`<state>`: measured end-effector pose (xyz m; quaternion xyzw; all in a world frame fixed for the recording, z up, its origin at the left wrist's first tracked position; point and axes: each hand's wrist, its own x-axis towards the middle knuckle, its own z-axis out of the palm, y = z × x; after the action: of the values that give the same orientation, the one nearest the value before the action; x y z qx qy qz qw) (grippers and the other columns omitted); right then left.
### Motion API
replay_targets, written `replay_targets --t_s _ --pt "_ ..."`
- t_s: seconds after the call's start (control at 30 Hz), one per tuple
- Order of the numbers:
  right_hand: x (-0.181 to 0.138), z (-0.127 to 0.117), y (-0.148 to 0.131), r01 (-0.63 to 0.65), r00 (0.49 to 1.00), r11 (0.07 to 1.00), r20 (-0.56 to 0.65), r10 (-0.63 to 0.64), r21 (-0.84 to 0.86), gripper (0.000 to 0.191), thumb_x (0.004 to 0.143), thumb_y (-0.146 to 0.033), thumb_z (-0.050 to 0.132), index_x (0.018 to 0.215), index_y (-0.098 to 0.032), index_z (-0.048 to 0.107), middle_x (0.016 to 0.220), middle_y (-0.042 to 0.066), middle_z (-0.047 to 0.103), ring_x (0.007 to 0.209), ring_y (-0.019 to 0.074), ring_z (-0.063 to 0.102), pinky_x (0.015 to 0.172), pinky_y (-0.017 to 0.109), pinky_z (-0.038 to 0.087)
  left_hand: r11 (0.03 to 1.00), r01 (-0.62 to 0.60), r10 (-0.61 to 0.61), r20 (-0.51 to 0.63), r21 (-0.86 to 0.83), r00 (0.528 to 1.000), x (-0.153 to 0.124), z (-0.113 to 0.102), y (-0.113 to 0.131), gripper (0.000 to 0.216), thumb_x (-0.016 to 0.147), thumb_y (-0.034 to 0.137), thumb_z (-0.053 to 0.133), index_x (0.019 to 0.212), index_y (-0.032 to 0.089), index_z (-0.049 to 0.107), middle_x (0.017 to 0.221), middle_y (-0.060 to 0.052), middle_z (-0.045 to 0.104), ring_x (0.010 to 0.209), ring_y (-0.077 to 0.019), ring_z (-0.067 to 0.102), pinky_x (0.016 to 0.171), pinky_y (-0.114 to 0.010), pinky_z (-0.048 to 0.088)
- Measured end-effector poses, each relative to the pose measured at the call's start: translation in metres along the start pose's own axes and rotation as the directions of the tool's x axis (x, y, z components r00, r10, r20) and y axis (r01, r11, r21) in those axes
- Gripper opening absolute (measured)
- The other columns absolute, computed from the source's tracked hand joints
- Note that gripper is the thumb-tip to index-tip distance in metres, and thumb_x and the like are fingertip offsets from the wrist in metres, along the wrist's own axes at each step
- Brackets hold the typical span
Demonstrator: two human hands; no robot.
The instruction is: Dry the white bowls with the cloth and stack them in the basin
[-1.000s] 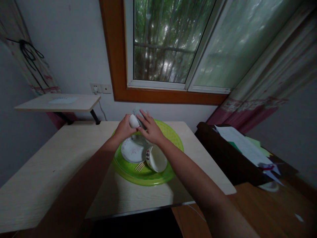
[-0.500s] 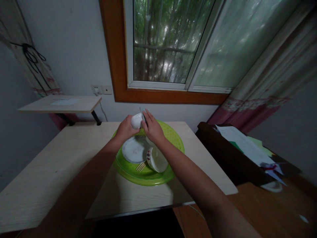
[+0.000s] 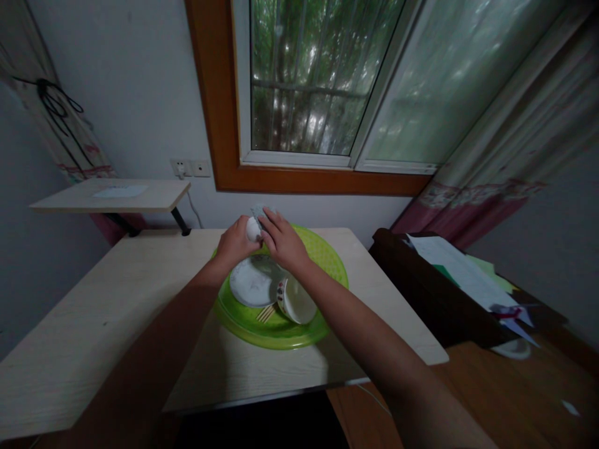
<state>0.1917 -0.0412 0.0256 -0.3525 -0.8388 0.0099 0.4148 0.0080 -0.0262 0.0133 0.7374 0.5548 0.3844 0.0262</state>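
Pale wooden table [image 3: 116,293] beneath a window [image 3: 309,93], with open room widest to the left, partly under the left forearm [image 3: 145,343], and a narrower bare strip between tray and right edge. Raised shelf [image 3: 166,198] at the back left corner, bearing a sheet of paper [image 3: 120,191]. Round green tray [image 3: 281,345] nearer the far edge of the table than the near one, leaving a bare band in front. White patterned plate [image 3: 253,284] inside the tray, toward its left. Bowl [image 3: 299,302] with red-marked wall, also inside, to the right of the plate; tipped over, pale interior turned toward near right; contact with the plate impossible to tell from this angle. Right grip [image 3: 286,246] bent over a grey cloth, holding it against the cup. Left grip [image 3: 234,245] closed around the white cup [image 3: 253,229], raised over the far part of the tray, between both hands; mouth not visible. Grey cloth [image 3: 258,211] projecting beyond the right fingers. Thin pale sticks [image 3: 265,313] within the tray, side by side, between plate and bowl.
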Motion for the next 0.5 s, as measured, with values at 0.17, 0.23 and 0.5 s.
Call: replay_targets --t_s 0.17,0.23,0.5 --pt "0.0017 -0.0025 -0.0037 0.009 1.000 0.997 -0.013 -0.010 -0.070 0.045 0.104 -0.040 0.044 0.147 -0.029 0.054 0.162 0.002 0.042 0.152 0.0277 0.032 0.127 0.053 0.028 1.000 0.004 -0.004 -0.003 -0.011 1.000 -0.0006 -0.0005 0.0025 0.050 0.073 0.041 0.076 0.113 0.022 0.052 0.107 -0.012 0.069 0.094 -0.0291 0.068 0.074 -0.035 0.049" --pt "0.0019 -0.0044 -0.0035 -0.011 0.999 0.994 -0.035 0.007 -0.110 0.044 0.105 -0.039 0.043 0.145 -0.027 0.055 0.160 0.005 0.044 0.149 0.0288 0.037 0.125 0.054 0.032 1.000 0.022 -0.022 -0.004 -0.010 1.000 -0.0007 -0.0016 0.0044 0.052 0.073 0.042 0.076 0.114 0.022 0.052 0.108 -0.011 0.069 0.095 -0.0289 0.068 0.075 -0.035 0.049" --pt "-0.0002 -0.0056 0.0049 -0.074 0.994 0.980 -0.096 0.057 -0.187 0.044 0.105 -0.040 0.045 0.145 -0.023 0.054 0.152 0.012 0.050 0.138 0.0281 0.048 0.118 0.050 0.041 0.996 0.066 -0.069 0.040 0.067 0.997 -0.0013 -0.0052 0.0078 0.053 0.075 0.043 0.074 0.118 0.022 0.052 0.112 -0.011 0.070 0.100 -0.0282 0.069 0.078 -0.034 0.050"
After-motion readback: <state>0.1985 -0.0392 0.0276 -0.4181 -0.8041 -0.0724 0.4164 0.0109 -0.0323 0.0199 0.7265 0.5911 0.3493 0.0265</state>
